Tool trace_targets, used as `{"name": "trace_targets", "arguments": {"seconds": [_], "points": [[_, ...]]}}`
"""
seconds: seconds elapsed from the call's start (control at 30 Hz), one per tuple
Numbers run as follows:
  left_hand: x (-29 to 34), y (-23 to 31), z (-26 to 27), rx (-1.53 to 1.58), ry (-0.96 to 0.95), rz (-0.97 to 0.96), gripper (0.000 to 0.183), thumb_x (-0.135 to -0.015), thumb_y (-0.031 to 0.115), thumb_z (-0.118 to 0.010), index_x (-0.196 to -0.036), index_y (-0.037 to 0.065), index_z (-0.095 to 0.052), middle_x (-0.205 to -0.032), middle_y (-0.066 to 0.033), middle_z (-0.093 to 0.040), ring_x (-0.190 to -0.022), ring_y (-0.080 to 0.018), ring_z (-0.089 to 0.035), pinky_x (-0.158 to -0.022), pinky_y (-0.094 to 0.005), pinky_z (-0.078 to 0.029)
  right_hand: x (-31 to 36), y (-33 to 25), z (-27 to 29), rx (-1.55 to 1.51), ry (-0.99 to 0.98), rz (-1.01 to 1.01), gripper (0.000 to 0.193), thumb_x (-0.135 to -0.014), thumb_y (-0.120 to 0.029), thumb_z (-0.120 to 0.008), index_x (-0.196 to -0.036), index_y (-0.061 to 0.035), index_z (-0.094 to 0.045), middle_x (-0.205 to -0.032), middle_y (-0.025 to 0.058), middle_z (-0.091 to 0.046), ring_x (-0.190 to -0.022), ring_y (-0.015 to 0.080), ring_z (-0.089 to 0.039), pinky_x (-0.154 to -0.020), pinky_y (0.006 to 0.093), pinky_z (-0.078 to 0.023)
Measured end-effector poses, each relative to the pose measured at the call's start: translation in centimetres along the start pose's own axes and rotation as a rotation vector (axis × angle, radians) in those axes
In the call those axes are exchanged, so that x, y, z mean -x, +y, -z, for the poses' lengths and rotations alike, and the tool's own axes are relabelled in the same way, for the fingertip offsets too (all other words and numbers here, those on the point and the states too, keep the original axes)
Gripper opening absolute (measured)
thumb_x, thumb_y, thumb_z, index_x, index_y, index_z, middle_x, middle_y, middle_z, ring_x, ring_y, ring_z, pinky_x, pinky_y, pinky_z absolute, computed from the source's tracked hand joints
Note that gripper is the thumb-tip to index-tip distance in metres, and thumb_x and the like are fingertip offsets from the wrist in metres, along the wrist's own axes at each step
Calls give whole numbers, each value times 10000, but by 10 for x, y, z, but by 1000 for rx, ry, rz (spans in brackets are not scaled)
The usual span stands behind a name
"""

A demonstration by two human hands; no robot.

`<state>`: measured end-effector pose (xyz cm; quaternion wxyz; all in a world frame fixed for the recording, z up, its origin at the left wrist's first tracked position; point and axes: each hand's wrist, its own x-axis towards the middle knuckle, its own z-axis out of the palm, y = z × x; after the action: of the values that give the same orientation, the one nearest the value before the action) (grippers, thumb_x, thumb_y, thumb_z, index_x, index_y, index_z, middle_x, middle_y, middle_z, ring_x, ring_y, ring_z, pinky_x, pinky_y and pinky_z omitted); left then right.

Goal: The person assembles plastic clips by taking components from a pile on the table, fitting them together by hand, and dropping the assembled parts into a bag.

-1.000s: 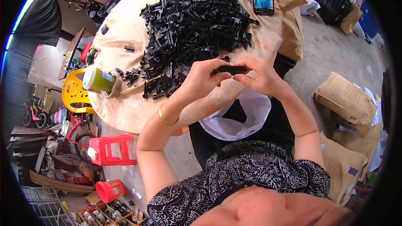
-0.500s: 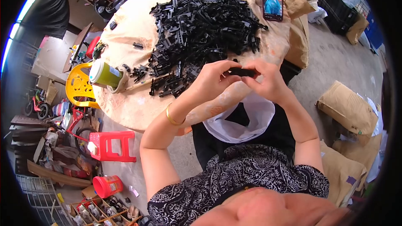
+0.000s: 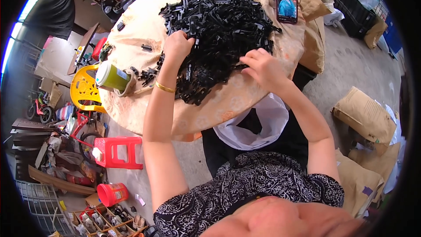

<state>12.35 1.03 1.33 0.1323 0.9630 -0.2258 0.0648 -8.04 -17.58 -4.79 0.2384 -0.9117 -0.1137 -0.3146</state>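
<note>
A large heap of small black plastic parts (image 3: 223, 26) covers the middle of the cloth-topped round table (image 3: 144, 6). At the heap's left side my left hand (image 3: 177, 46) has its fingers curled down among the parts; what they grip, if anything, is hidden. My right hand (image 3: 265, 69) is at the heap's near right edge, thumb and forefinger closing round a dark part. Below the table edge, a white plastic bag (image 3: 274, 127) hangs open over my lap.
A phone (image 3: 286, 2) stands at the far right of the table. To the left are a green cup (image 3: 115, 78) with a white lid and a few loose parts. A red stool (image 3: 118, 152) and yellow chair (image 3: 83, 88) flank the table; paper sacks (image 3: 364, 109) lie right.
My hands have parted from a black piece held together in front of me. The left went up and left to the heap, the right slightly forward to its near edge.
</note>
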Motion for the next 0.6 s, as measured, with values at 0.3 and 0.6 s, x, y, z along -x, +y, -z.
{"name": "trace_targets", "arguments": {"seconds": [0.3,0.6], "points": [[39,11,7,949,55,-70,257,-852,125,-579,-1050,-37,-598,-844,-88,-651,-742,-148,-628,-671,-255,-511,5,-6,22,-293,-121,-249,182,-751,-46,-619,-930,-13,-604,-879,90,-616,-803,188,-591,-734,277,-480],[99,67,-7,1588,-595,81,209,-898,199,-601,-972,4,-610,-810,-46,-649,-678,-83,-581,-580,-183,-446,3,-15,14,-800,264,-79,195,-768,-26,-690,-956,-48,-642,-1223,138,-534,-1181,212,-463,-986,344,-363]]}}
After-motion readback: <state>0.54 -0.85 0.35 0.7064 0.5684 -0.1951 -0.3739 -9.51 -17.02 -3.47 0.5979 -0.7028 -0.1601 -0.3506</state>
